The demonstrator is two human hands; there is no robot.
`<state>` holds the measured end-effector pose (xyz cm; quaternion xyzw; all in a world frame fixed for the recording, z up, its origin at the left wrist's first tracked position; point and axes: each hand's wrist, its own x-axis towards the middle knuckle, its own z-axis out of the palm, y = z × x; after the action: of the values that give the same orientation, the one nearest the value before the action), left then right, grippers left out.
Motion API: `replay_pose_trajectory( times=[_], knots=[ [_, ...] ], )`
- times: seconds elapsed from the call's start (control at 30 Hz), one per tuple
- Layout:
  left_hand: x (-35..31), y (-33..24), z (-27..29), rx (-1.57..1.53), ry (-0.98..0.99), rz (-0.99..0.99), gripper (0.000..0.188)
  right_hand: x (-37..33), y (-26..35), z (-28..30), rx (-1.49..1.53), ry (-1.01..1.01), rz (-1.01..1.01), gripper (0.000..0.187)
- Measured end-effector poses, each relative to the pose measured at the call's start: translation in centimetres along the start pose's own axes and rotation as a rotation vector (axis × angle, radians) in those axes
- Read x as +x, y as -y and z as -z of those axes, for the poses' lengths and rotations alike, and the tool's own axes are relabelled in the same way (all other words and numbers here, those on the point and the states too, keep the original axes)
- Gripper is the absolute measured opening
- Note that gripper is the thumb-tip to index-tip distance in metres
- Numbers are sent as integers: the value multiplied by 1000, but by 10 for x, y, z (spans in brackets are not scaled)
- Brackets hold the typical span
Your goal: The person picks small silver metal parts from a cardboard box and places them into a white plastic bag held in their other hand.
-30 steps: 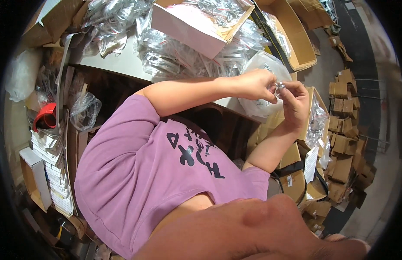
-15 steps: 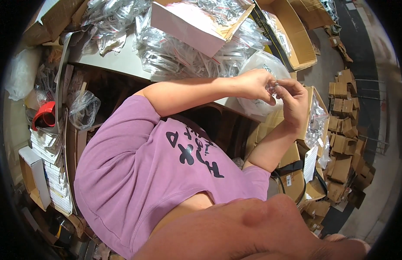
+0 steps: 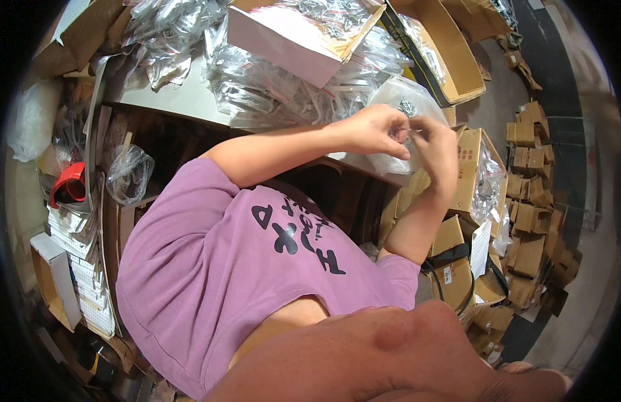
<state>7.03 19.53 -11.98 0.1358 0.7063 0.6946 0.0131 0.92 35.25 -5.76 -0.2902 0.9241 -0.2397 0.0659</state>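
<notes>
My left hand [image 3: 376, 131] and my right hand [image 3: 436, 149] meet over a translucent white plastic bag [image 3: 428, 100] on the table's edge. Small dark metal pieces [image 3: 407, 107] show inside that bag, just beyond my fingers. The thumb and fingers of my left hand are pinched together. Those of my right hand are bent and closed against them, fingertips nearly touching. Something small and partly clear seems to be between them, but my fingers cover most of it. Beyond my left forearm is a heap of clear zip bags [image 3: 277, 94] containing thin pale parts.
A white open box [image 3: 284, 47] of small bagged parts rests on the heap. Long cardboard boxes [image 3: 468, 74] stand at the far right. Beside my right forearm is a carton [image 3: 466, 175] with clear bags. Many cartons [image 3: 528, 174] are stacked on the floor. A red ring-shaped object [image 3: 69, 185] lies left.
Both hands have shifted slightly left, and my right hand has turned so that its back shows more. The shiny small piece seen between the fingertips before is now mostly hidden.
</notes>
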Motion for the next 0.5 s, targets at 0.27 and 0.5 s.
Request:
replay_pose_trajectory(
  times=[0.27, 0.5],
  knots=[
    [-16, 11, -1, 34, -118, -8, 27, 6, 4, -24, -235, 54, 155, 11],
    [-14, 8, -2, 46, -114, 17, 27, -8, 7, -12, 223, -156, 98, 13]
  ],
)
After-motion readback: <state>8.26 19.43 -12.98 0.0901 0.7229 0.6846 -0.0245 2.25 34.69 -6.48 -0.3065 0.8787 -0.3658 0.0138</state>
